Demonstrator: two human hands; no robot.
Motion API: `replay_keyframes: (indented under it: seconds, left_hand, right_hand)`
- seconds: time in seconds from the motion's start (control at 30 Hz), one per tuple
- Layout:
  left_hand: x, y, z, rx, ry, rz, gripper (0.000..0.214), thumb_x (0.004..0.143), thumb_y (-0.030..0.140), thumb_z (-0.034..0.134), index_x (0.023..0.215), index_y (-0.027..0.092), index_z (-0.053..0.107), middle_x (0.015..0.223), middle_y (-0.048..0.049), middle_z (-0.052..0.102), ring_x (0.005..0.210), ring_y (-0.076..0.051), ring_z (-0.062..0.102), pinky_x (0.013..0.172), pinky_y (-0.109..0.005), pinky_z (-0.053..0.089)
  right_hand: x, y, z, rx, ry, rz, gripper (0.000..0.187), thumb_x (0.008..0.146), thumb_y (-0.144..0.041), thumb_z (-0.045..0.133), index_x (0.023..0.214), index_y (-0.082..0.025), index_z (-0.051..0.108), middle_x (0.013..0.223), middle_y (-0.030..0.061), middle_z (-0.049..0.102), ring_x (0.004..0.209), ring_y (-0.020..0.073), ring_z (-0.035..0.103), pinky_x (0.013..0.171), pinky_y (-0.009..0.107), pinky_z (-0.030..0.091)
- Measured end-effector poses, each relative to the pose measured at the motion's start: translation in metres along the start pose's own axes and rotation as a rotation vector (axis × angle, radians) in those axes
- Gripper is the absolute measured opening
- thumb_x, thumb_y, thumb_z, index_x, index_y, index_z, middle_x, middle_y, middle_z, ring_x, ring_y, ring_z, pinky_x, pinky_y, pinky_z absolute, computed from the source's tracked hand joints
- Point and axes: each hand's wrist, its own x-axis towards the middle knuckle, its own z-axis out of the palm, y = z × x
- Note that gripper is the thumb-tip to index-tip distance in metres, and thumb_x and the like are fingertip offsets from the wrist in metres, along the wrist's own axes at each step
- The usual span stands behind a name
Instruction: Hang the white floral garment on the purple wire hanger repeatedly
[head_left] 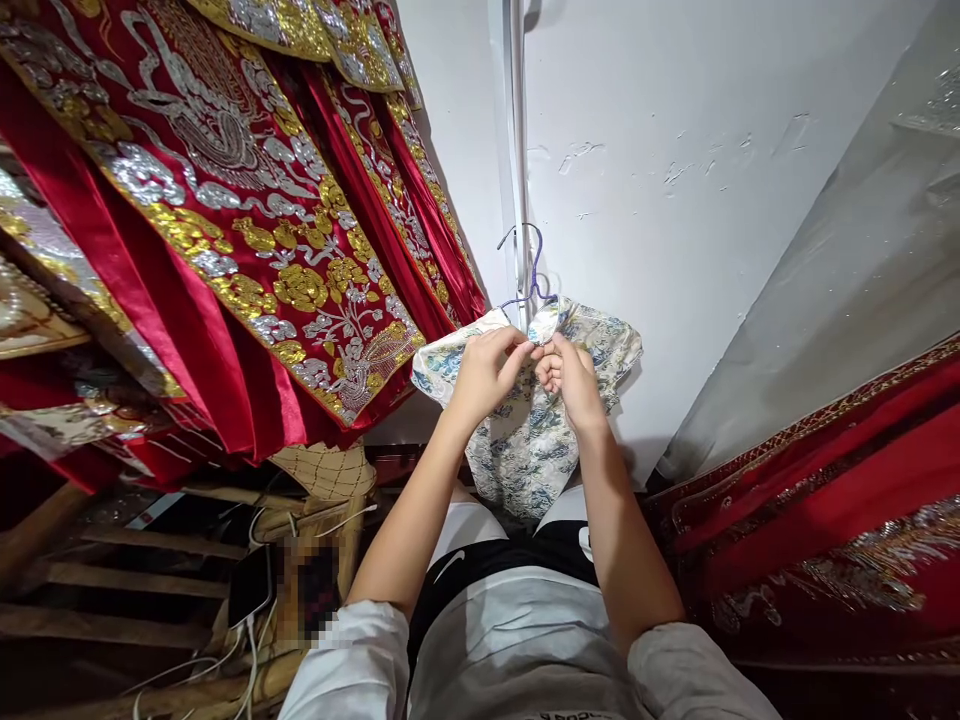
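A short-sleeved garment with a blue floral print [517, 440] hangs in front of me on a purple hanger [535, 262]. The hanger's hook is up against a narrow white vertical strip on the wall. At the garment's collar, my left hand [491, 368] pinches the edge with thumb and fingers. My right hand [568, 375] is closed just beside it, thumb and forefinger gripping the other side of the collar opening. The fingertips of both hands nearly meet at the neckline. Any small fastener between them is too small to make out.
Red embroidered cloths with gold and silver sequins [300, 250] hang at the left. More red sequined fabric [840, 540] is at the lower right. A wooden slatted bench [150, 585] at lower left carries a phone [251, 585] with white cables. A white wall [637, 120] stands ahead.
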Motion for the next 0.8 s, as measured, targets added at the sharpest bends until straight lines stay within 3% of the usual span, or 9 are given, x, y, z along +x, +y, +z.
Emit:
replay_keyframes:
  seconds: [0.1,0.23,0.4,0.53,0.67,0.8]
  left_hand:
    - [0.000,0.000,0.000,0.027,-0.049,0.038,0.021,0.104,0.033,0.051,0.090,0.021,0.062,0.085,-0.0039,0.069,0.082,-0.020,0.062,0.077,-0.032,0.040]
    - [-0.002,0.000,0.001,0.069,-0.037,0.034,0.022,0.105,0.034,0.050,0.091,0.021,0.062,0.085,-0.0042,0.069,0.082,-0.021,0.061,0.077,-0.033,0.039]
    - [0.001,0.005,0.005,0.014,0.100,0.005,0.024,0.104,0.035,0.052,0.088,0.021,0.063,0.085,-0.0046,0.068,0.083,-0.021,0.060,0.078,-0.034,0.041]
    - [0.006,0.002,0.007,0.053,0.315,-0.058,0.025,0.103,0.037,0.055,0.085,0.021,0.063,0.088,-0.0049,0.068,0.086,-0.021,0.058,0.084,-0.036,0.041]
    - [0.009,-0.029,-0.001,-0.013,0.527,-0.168,0.029,0.101,0.043,0.057,0.084,0.020,0.063,0.088,-0.0033,0.067,0.090,-0.019,0.059,0.085,-0.034,0.044]
    - [0.004,-0.087,-0.023,-0.300,0.745,-0.428,0.033,0.102,0.044,0.057,0.083,0.017,0.060,0.081,0.0009,0.061,0.082,-0.012,0.057,0.078,-0.027,0.045]
  right_hand:
    - [0.005,-0.005,0.000,-0.030,0.023,0.011,0.048,0.089,-0.065,0.061,0.068,-0.021,0.058,0.052,-0.0029,0.050,0.046,0.0096,0.041,0.045,0.025,0.031]
    - [0.006,-0.007,-0.001,-0.049,-0.007,-0.013,0.034,0.088,-0.047,0.067,0.068,-0.021,0.057,0.052,-0.0038,0.050,0.047,0.0094,0.040,0.046,0.024,0.030]
    - [-0.001,-0.001,0.002,-0.083,-0.006,-0.148,0.020,0.088,-0.038,0.062,0.077,-0.021,0.060,0.054,-0.0059,0.048,0.050,0.0100,0.039,0.049,0.024,0.029]
    - [0.003,0.009,0.008,-0.269,0.065,-0.196,0.023,0.087,-0.038,0.061,0.072,-0.021,0.056,0.056,-0.0059,0.047,0.051,0.0102,0.036,0.050,0.026,0.025]
    - [0.006,0.033,0.003,-0.424,0.120,-0.162,0.024,0.081,-0.031,0.061,0.062,-0.022,0.050,0.050,-0.0073,0.039,0.050,0.0099,0.031,0.051,0.027,0.022]
    - [-0.007,0.065,-0.015,-0.273,0.124,0.020,0.026,0.073,-0.033,0.065,0.055,-0.022,0.049,0.048,-0.0075,0.037,0.049,0.0092,0.030,0.049,0.025,0.021]
